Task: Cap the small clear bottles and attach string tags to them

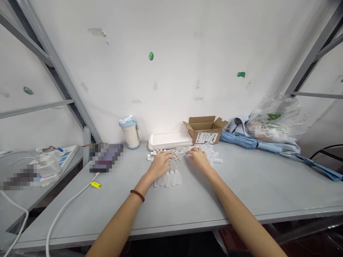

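Desk (241,185): open carton (197,137), inside unclear; fingers (166,153) near strings (175,154).

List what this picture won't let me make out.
Head view, throughout:
Bare left hand, bare right hand: whether fingertips pinch the thin pale strings; too small.
Open brown cardboard box: bottom, hidden by its front wall.
Crinkled clear plastic bag: contents, blurred by the plastic.
Dark rectangular device: screen, pixelated.

Both arms extended forward, left forearm (122,214) and right forearm (233,200) converging. My left hand (160,164) is palm down, fingers bent inward; my right hand (199,159) likewise (fingertip closure unclear). Hands near, not touching.
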Demonstrator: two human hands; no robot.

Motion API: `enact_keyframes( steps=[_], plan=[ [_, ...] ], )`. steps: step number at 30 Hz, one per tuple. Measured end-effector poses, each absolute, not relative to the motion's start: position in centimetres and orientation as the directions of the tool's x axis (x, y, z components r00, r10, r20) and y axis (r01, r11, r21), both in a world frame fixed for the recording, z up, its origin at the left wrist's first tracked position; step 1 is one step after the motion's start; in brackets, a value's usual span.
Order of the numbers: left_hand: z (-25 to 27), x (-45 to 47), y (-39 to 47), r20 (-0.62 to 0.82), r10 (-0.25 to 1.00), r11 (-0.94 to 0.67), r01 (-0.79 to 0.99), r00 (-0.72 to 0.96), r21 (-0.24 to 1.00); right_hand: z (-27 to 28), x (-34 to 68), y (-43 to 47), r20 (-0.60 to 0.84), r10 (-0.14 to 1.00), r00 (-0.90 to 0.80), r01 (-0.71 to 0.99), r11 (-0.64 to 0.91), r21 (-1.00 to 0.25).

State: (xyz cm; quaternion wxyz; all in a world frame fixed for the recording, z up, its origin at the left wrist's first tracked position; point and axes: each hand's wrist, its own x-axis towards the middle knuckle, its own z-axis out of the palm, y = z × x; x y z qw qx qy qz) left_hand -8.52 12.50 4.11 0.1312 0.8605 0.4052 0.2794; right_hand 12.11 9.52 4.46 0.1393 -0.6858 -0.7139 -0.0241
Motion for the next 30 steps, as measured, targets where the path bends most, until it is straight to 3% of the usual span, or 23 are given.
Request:
enact_keyframes(
  steps=[5,9,14,19,30],
  plan=[
    [4.1,-7.6,12.9,0.306,0.766,-0.641,0.643,0.565,0.418,4.2,11.5,9.9,0.3,0.952,-0.063,0.992,0.091,-0.082],
    [4.3,-7.5,13.0,0.347,0.776,-0.631,0.646,0.527,0.43,3.8,11.0,10.6,0.345,0.931,-0.12,0.987,0.15,-0.063],
    [5.1,-8.4,13.1,0.432,0.837,-0.545,0.579,0.334,0.606,2.9,10.9,11.1,0.302,0.94,-0.156,0.983,0.178,-0.049],
    [5.4,-8.6,13.2,0.382,0.894,-0.448,0.492,0.235,0.746,2.8,11.0,11.2,0.315,0.934,-0.167,0.984,0.176,0.0],
    [4.8,-8.0,12.4,0.363,0.877,-0.481,0.619,0.316,0.621,2.2,11.5,11.5,0.33,0.93,-0.16,0.987,0.156,0.039]
  ],
)
